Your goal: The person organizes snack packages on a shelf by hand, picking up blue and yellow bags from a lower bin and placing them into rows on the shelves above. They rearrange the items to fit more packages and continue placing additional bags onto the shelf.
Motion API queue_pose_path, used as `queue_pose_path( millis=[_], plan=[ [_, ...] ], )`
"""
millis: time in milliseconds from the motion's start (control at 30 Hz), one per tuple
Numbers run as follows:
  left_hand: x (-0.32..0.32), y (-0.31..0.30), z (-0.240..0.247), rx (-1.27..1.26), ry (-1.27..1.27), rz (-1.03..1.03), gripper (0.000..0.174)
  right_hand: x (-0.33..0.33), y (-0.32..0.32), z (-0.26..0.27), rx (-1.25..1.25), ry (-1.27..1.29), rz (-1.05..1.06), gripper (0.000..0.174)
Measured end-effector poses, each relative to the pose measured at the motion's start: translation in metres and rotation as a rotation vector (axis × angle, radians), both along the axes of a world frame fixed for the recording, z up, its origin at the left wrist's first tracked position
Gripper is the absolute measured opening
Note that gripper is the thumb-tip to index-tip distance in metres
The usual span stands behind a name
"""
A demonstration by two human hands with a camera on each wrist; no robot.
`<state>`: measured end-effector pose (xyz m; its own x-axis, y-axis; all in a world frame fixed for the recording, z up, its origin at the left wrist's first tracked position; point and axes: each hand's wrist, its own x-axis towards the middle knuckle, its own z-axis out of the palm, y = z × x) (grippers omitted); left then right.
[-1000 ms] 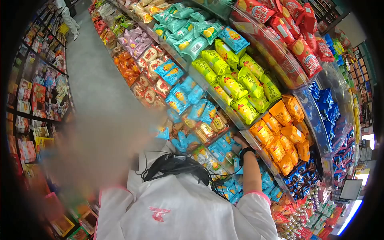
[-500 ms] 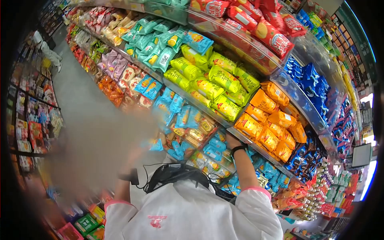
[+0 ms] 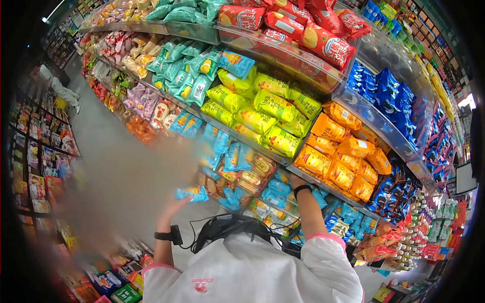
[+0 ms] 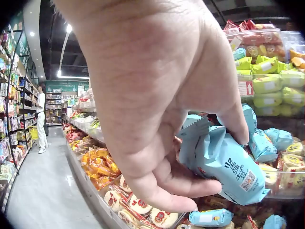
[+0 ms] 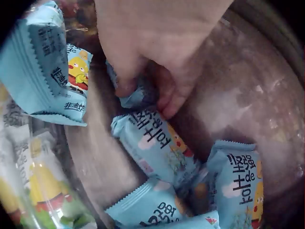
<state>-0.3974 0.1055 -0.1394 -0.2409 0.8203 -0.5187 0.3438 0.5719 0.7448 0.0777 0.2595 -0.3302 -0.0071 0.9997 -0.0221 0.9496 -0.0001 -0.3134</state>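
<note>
My left hand [image 4: 147, 95] grips a light blue snack packet [image 4: 228, 162] between thumb and fingers, above the lower bins. In the head view that packet [image 3: 193, 194] shows beside a blurred patch. My right hand [image 5: 157, 52] reaches down into a clear-walled bin and pinches a small blue packet [image 5: 133, 93], partly hidden by the fingers. Below it lie more blue packets with dark lettering, such as one packet [image 5: 157, 143] just under the fingertips. In the head view the right fingers are hidden under the shelf edge [image 3: 328, 188].
Yellow-green packets [image 3: 255, 112] and orange packets [image 3: 341, 175] fill the tier above the right hand. Red bags [image 3: 328, 43] sit higher. White-and-yellow packets [image 5: 45, 176] lie beside the blue bin. An aisle [image 4: 62, 176] runs along the left, where a person [image 4: 41, 117] stands.
The head view has turned, so the shelves sit further left. My left hand has drawn back with its blue packet and shows more clearly. The right hand stays in the blue packet bin.
</note>
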Motion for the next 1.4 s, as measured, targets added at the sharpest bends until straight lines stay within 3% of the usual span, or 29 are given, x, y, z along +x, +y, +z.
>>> queue_pose_path(
  millis=[233, 433, 633, 867, 967, 1067, 1400],
  plan=[
    [-0.003, 0.005, -0.01, -0.051, -0.02, -0.023, 0.067, 0.011, -0.009, 0.048, -0.047, 0.054, 0.029, 0.048],
    [-0.001, 0.011, -0.021, 0.062, -0.035, -0.112, 0.067, -0.008, -0.016, 0.126, -0.303, 0.242, 0.255, 0.05],
    [0.005, 0.014, -0.025, 0.124, -0.019, -0.121, 0.063, -0.012, -0.017, 0.082, -0.529, 0.227, 0.255, 0.054],
    [0.002, 0.009, -0.031, 0.14, -0.011, -0.132, 0.054, -0.008, -0.01, 0.062, -0.422, 0.127, 0.353, 0.055],
    [-0.002, 0.001, -0.041, 0.173, 0.038, -0.127, 0.054, -0.019, -0.011, 0.094, -0.334, 0.01, 0.41, 0.054],
    [-0.001, -0.001, -0.041, 0.153, 0.05, -0.123, 0.055, -0.024, -0.011, 0.109, -0.3, -0.024, 0.366, 0.056],
    [0.014, 0.003, -0.016, 0.04, 0.012, -0.083, 0.054, -0.025, -0.019, 0.076, -0.189, -0.095, 0.31, 0.054]
  ],
)
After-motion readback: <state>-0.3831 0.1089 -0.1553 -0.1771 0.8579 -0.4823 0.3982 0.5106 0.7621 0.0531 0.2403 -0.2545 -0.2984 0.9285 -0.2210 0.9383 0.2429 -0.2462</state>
